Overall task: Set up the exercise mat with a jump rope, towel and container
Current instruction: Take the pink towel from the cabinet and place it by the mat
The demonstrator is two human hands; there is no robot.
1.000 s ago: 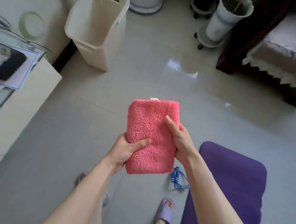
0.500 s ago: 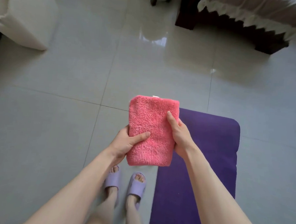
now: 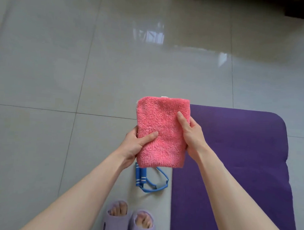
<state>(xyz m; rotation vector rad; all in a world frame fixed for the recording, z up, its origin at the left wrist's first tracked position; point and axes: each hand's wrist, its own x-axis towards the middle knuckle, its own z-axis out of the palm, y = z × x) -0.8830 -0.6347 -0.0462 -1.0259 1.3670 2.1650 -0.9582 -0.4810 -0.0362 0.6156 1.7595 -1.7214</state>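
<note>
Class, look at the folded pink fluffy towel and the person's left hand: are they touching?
Touching. The head view shows the left hand gripping the folded pink fluffy towel at its left edge, thumb pressed flat on the top face.

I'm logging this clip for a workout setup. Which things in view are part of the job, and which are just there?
Part of the job:
- pink towel, folded, held by the left hand and right hand
- purple mat, flat on the floor
- blue jump rope, on the tiles beside the mat

Just there:
- lilac slippers, on the person's feet
- dark furniture, at the top edge

No container shows.
</note>
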